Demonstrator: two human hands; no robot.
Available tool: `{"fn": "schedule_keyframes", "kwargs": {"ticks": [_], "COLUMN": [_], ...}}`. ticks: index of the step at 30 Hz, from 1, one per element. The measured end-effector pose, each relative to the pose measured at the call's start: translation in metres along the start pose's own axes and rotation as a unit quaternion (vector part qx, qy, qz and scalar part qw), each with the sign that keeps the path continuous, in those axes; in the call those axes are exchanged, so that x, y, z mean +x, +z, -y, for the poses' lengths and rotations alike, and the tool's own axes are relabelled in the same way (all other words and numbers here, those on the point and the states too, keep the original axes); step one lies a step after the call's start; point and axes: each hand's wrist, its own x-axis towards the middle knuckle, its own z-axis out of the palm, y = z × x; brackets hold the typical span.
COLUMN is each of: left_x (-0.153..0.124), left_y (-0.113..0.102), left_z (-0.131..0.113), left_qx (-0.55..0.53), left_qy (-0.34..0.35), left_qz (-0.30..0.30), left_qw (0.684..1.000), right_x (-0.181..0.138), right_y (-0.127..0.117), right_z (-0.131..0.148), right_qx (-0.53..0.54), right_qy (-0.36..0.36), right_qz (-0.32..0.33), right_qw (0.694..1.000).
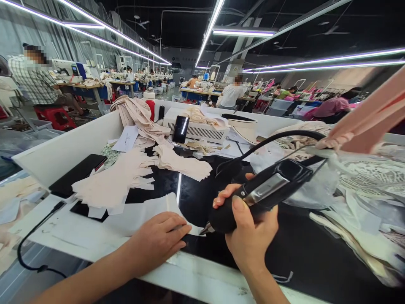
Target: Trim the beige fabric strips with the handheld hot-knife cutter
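Note:
My right hand (249, 230) is wrapped round a black corded hand tool (265, 190) with a metal tip (207, 229) that points down at the black work surface (284, 249). My left hand (158, 240) lies flat, fingers together, pressing a pale piece of fabric (142, 215) just left of the tip. The tool's black cable (275, 139) arcs up and away to the right. A stack of cut beige fabric pieces (117, 179) lies beyond my left hand.
A black phone (77, 173) rests on the white tray wall (63, 147) at left; another phone (181, 128) leans on a white box (202, 126). Lace and plastic-bagged fabric (363, 185) pile at right. Pink fabric (370, 118) hangs upper right. Other people work at distant tables.

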Motion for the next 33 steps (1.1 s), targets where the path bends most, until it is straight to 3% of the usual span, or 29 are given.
{"fn": "schedule_keyframes", "kwargs": {"ticks": [9,17,21,24,26,29,33], "left_x": [-0.013,0.005,0.031,0.05,0.062,0.076,0.084], "left_y": [-0.029,-0.046,-0.053,-0.048,-0.041,-0.03,-0.021], "left_z": [0.033,-0.003,0.008,0.027,0.04,0.054,0.063], "left_qx": [-0.025,-0.071,-0.096,-0.082,-0.108,-0.172,-0.188], "left_qy": [-0.05,-0.134,-0.158,-0.127,-0.07,0.004,0.015], "left_qz": [0.025,0.162,0.213,0.18,0.186,0.24,0.315], "left_qw": [0.998,0.975,0.959,0.972,0.974,0.956,0.93], "right_x": [0.025,0.037,0.031,0.028,0.027,0.025,0.022], "right_y": [-0.012,-0.008,-0.005,-0.002,0.001,0.005,0.008], "right_z": [-0.012,-0.019,-0.021,-0.02,-0.019,-0.019,-0.021], "right_qx": [-0.004,0.035,0.029,0.038,0.041,0.033,0.024], "right_qy": [-0.015,-0.019,-0.016,-0.014,-0.013,-0.008,0.005], "right_qz": [-0.009,-0.016,0.0,0.003,0.004,0.005,0.003], "right_qw": [1.0,0.999,0.999,0.999,0.999,0.999,1.0]}}
